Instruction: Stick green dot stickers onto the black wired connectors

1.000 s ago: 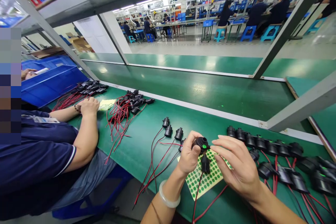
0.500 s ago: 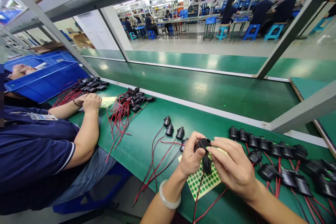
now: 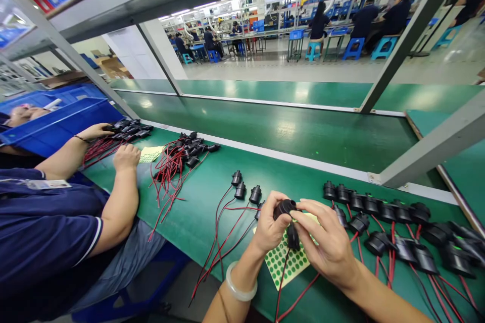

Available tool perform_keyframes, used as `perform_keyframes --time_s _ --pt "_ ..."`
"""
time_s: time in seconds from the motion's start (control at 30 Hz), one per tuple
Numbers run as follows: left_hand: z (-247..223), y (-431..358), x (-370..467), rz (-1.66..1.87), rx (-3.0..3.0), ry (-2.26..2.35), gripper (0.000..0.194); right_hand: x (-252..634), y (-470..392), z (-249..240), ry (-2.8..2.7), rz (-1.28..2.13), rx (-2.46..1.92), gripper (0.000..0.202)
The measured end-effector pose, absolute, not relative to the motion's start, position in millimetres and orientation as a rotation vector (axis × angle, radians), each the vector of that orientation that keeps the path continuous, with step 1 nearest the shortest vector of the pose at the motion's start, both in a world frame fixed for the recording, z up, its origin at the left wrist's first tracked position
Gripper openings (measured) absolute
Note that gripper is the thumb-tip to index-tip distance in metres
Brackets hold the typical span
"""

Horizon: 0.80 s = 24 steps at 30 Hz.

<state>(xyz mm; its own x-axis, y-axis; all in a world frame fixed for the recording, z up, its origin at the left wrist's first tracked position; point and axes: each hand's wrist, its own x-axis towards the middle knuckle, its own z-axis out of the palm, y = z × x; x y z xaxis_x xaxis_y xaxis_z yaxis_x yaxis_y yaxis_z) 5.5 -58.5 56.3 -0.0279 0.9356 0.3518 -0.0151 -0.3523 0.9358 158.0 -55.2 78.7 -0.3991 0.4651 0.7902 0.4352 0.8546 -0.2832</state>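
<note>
My left hand (image 3: 271,222) is closed around a black cylindrical part (image 3: 285,208) that looks like a small pump, with its round opening tilted up. The fingertips of my right hand (image 3: 328,234) press against the right side of the same pump; whether a sticker lies under them is hidden. Just below the hands is another black pump (image 3: 292,237) with a red and a black wire. It lies over a pale yellow sheet of round green stickers (image 3: 285,265) on the green tabletop. Several more pumps (image 3: 240,191) with wires lie to the left of my hands.
Rows of black pumps (image 3: 371,204) with red wires fill the right side. Further left lie a wire-tangled pile (image 3: 178,154) and another sticker sheet (image 3: 150,154). A co-worker's arm (image 3: 123,197) rests there beside a blue bin (image 3: 64,126). A metal post (image 3: 428,146) rises at the right.
The co-worker's far hand has moved away from their near hand to the black pumps by the blue bin. My hands keep nearly the same hold; the view has shifted slightly.
</note>
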Motion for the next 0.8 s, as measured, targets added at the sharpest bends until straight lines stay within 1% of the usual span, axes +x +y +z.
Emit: perform_keyframes --time_s 0.13,0.23,0.37,0.57,0.73,0.8 --pt "53.8 -56.9 5.4 1.477 1.388 1.032 0.06 158.1 -54.6 80.4 -2.042 0.079 -0.688 0.029" --pt "48.5 -55.7 8.0 1.504 1.246 0.938 0.059 163.8 -52.8 85.9 -2.064 0.169 -0.67 0.029" --pt "48.9 -57.1 17.7 1.496 1.142 0.805 0.057 180.7 -52.1 94.0 -2.022 0.334 -0.687 0.021" --pt "81.7 -76.3 26.2 1.481 0.828 0.631 0.05 201.6 -61.7 110.7 -1.934 0.307 -0.721 0.012" --pt "106.1 -107.0 34.1 1.459 0.814 0.629 0.044 197.5 -82.2 133.7 -1.927 0.261 -0.594 0.018" --pt "113.6 -119.8 40.8 1.465 0.81 0.617 0.042 192.1 -91.8 142.3 -1.896 0.317 -0.56 0.016"
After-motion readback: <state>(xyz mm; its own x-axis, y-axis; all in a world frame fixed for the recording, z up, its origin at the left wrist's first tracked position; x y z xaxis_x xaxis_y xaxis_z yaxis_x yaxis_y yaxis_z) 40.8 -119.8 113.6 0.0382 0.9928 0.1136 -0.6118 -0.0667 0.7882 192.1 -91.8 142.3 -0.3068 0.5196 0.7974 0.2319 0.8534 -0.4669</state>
